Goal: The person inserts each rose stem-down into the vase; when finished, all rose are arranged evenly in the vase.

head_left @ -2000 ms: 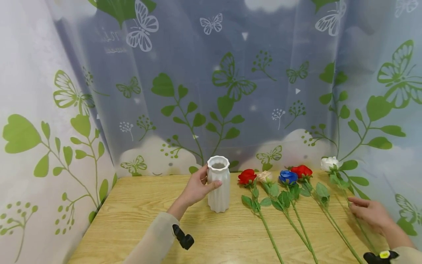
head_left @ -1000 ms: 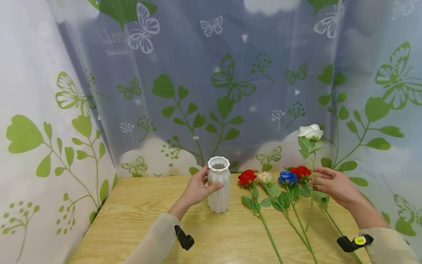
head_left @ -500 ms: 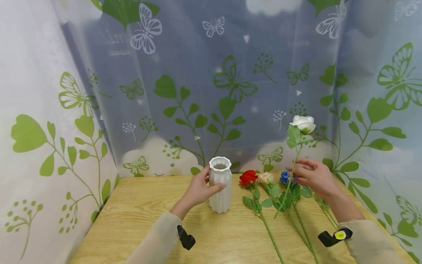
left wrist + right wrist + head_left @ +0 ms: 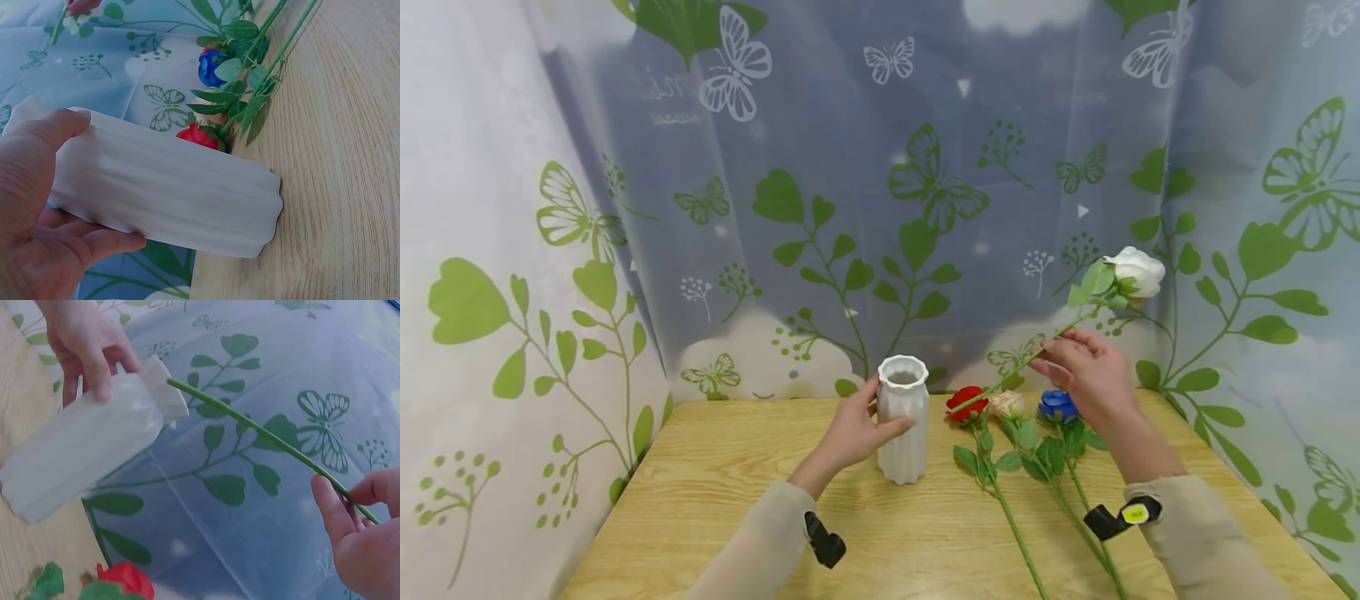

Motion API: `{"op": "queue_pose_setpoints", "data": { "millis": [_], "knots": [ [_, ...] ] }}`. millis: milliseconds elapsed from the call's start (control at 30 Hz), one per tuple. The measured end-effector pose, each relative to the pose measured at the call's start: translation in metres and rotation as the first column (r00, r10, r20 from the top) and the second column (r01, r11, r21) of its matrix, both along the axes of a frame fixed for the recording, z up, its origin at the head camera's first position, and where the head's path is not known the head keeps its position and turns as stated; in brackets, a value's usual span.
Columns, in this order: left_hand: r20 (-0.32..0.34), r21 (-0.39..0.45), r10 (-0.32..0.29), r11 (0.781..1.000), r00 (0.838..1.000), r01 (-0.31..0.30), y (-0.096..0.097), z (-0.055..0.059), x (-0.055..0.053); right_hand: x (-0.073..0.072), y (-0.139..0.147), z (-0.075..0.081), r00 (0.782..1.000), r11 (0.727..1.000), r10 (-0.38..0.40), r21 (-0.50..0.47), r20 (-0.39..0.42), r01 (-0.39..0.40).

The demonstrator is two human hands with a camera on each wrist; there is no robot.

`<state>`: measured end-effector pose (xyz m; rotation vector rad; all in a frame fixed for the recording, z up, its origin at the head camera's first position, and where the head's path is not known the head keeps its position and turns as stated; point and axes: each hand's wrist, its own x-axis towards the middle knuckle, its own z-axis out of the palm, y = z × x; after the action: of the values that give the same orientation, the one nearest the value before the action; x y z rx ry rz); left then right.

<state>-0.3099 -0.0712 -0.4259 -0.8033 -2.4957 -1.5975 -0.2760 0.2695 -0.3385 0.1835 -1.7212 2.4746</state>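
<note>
A white fluted vase [image 4: 904, 446] stands upright on the table, and my left hand [image 4: 855, 429] grips it near the top, thumb across its front. My right hand [image 4: 1093, 375] pinches the green stem of a white rose [image 4: 1138, 272] in mid-air. The rose slants, bloom up to the right, while the stem's cut end points down-left toward the vase. In the right wrist view, thumb and fingers hold the stem [image 4: 262, 432], whose tip overlaps the vase rim. Beneath it in the head view lies a red rose [image 4: 973, 414].
A cream rose [image 4: 1006, 405] and a blue rose [image 4: 1058, 406] lie beside the red one, stems toward the front of the wooden table [image 4: 715, 467]. A second red rose is hidden behind my right arm in the head view. A printed curtain [image 4: 820, 100] hangs behind.
My right hand has picked up the white rose from the far right, carried it left and tipped its stem toward the vase. My left hand has stayed on the vase.
</note>
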Motion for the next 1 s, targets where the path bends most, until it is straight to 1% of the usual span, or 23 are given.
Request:
{"op": "queue_pose_setpoints", "data": {
  "millis": [100, 233, 400, 533, 633, 733, 900, 1000],
  "knots": [
    [-0.005, -0.003, -0.001, 1.0, 1.0, 0.001, 0.0, 0.0, 0.0, -0.003, -0.01, 0.005, 1.0, 0.998, -0.026, -0.057, -0.01, 0.026],
    [-0.003, 0.002, -0.012, 1.0, 1.0, 0.012, 0.0, 0.0, 0.0, -0.006, -0.022, 0.011, 0.997, 0.99, -0.075, -0.122, 0.0, 0.075],
    [0.0, 0.01, -0.022, 1.0, 1.0, 0.022, 0.002, -0.001, -0.001, -0.011, -0.039, 0.016, 0.991, 0.976, -0.133, -0.175, 0.004, 0.132],
    [-0.004, 0.016, -0.024, 1.0, 1.0, 0.024, 0.002, -0.001, -0.002, -0.014, -0.052, 0.019, 0.989, 0.976, -0.149, -0.16, -0.011, 0.145],
    [-0.005, 0.017, -0.023, 1.0, 1.0, 0.023, 0.002, -0.001, -0.003, -0.017, -0.062, 0.019, 0.988, 0.982, -0.153, -0.112, -0.008, 0.151],
    [-0.005, 0.015, -0.021, 1.0, 1.0, 0.021, 0.001, -0.001, -0.003, -0.02, -0.071, 0.016, 0.988, 0.986, -0.152, -0.071, -0.01, 0.151],
    [0.0, 0.013, -0.017, 1.0, 1.0, 0.017, 0.0, -0.001, -0.002, -0.025, -0.087, 0.01, 0.987, 0.988, -0.151, 0.006, -0.046, 0.152],
    [0.008, 0.01, -0.014, 1.0, 1.0, 0.014, -0.001, 0.0, -0.001, -0.027, -0.095, 0.007, 0.988, 0.989, -0.142, 0.032, -0.054, 0.144]
  ]
}}
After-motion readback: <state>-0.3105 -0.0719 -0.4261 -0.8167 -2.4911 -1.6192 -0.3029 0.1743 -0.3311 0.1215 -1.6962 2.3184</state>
